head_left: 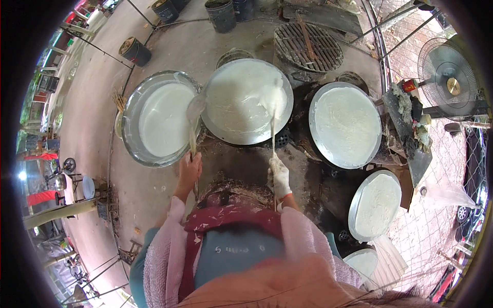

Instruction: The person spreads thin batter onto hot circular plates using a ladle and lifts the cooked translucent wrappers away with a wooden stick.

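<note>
My bare left hand (190, 173) grips the handle of a ladle (196, 108), whose bowl is held between a large metal basin (133, 144) and a round metal pan (246, 139). White liquid (165, 119) partly fills the basin. In my gloved right hand (280, 176) is a thin stick-like handle (273, 134); its far end reaches the white layer (238, 92) in the pan and is blurred there. Another round pan (315, 133) with a white layer stands to the right.
More white-filled pans (375, 206) (362, 263) curve down the right side. Beyond the middle pan lies a round slatted grate (308, 46). Dark buckets (134, 52) (220, 17) stand farther back. A fan (446, 79) and a wire fence (431, 215) are at the right.
</note>
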Demonstrator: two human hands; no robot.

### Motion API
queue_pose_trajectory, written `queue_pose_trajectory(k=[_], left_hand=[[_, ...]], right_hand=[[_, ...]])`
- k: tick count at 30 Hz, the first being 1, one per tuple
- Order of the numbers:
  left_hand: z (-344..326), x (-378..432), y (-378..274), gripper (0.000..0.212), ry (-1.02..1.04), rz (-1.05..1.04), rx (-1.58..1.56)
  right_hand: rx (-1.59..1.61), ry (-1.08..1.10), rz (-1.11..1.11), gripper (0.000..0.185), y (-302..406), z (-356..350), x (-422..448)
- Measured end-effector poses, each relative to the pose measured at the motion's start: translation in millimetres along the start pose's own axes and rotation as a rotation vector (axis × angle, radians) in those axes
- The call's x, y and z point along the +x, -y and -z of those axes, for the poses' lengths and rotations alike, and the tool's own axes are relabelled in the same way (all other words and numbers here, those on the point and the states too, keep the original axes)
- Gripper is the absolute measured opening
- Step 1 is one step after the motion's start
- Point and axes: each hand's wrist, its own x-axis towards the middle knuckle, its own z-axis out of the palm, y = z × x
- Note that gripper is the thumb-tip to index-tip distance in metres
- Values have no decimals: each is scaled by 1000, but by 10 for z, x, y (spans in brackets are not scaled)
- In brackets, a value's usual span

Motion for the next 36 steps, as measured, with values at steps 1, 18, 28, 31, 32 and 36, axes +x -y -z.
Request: queue_pose_trajectory(k=[1,18,28,31,32,36], left_hand=[[-74,110,-44,21,19,13,-6],[-1041,1878,-530,19,828,175,36],[-537,1600,-159,17,758,542,-402],[-393,1470,-475,15,792,566,-585],[-306,1393,-722,15,806,552,-647],[161,1950,-551,20,1259,623,-1042]], right_hand=[[7,19,-105,36,214,-39,-60],[66,-168,91,38,-422,-726,-272],[78,-211,38,42,-375,-1624,-334],[212,-41,-176,37,-100,-1876,-341],[214,-78,-194,35,39,-1830,-378],[-42,-273,130,35,72,-1245,-279]])
